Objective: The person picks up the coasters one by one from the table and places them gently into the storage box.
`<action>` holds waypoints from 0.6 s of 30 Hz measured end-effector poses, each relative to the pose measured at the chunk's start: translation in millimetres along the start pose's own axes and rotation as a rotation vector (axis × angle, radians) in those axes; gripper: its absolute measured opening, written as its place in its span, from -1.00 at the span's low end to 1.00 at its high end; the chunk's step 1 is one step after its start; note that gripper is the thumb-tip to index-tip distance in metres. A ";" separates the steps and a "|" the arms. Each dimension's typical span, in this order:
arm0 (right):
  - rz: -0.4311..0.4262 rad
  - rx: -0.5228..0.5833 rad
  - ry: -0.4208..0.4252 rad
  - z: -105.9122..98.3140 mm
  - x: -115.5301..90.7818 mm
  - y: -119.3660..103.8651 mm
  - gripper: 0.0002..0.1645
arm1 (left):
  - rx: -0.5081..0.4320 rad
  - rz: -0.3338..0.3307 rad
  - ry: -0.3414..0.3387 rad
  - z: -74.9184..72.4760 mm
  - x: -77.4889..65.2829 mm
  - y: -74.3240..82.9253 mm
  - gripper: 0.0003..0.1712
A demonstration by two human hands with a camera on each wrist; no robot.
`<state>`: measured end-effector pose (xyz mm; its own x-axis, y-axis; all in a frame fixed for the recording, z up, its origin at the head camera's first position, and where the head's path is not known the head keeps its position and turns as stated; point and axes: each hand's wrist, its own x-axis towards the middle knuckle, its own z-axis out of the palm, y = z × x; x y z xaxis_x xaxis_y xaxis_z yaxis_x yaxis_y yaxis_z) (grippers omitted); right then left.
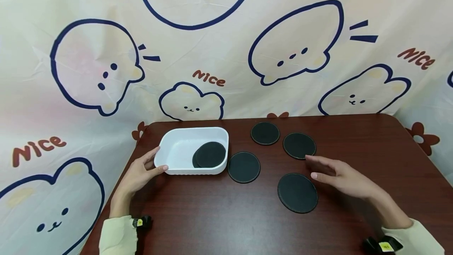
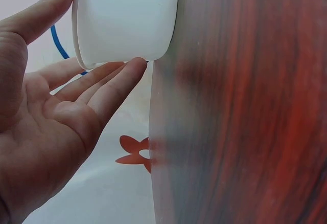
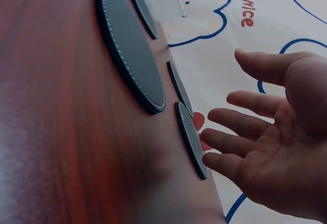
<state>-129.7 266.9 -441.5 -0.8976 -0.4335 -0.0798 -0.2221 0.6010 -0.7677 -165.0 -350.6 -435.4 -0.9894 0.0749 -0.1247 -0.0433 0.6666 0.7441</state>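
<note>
A white rectangular plastic tray (image 1: 192, 171) with rounded corners stands on the back left of the table. Two round black coasters (image 1: 211, 154) overlap inside it at its right end. My left hand (image 1: 139, 173) holds the tray's left end, thumb at the near corner and fingers along the side. My right hand (image 1: 341, 177) hovers at the right with its fingers extended and nothing in them; the right wrist view shows the fingers spread. Nearest to it are a stitched-edge coaster (image 1: 297, 193) and another coaster (image 1: 299, 145) behind that. Two more, a middle coaster (image 1: 244, 167) and a back coaster (image 1: 265, 133), lie right of the tray.
The dark reddish-brown wooden table (image 1: 226, 215) has a glossy top and rounded back corners. Behind it and along both sides hangs a pale cloth (image 1: 233, 50) printed with cartoon animals, flowers and the word "Nice". A black device (image 1: 143, 222) sits on the left wrist, another (image 1: 383, 244) on the right.
</note>
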 end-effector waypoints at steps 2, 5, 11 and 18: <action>0.002 -0.045 0.004 3.2 -3.2 -1.7 -0.25 | -0.002 -0.002 -0.002 0.0 -0.3 -0.3 0.07; -0.008 -0.094 0.008 9.2 -6.9 -3.8 -0.18 | -0.003 -0.002 -0.004 0.1 -0.8 -0.8 0.08; -0.061 -0.176 -0.005 22.9 -11.3 -7.3 -0.06 | -0.008 0.008 -0.003 0.2 -1.1 -1.7 0.08; -0.051 -0.219 -0.047 32.8 -8.5 -11.8 0.03 | -0.005 0.017 -0.001 -0.5 -1.1 -1.4 0.07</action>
<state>-106.9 241.5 -452.6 -0.8655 -0.4947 -0.0784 -0.3483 0.7069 -0.6156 -163.9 -351.9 -436.0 -0.9898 0.0869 -0.1131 -0.0277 0.6612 0.7497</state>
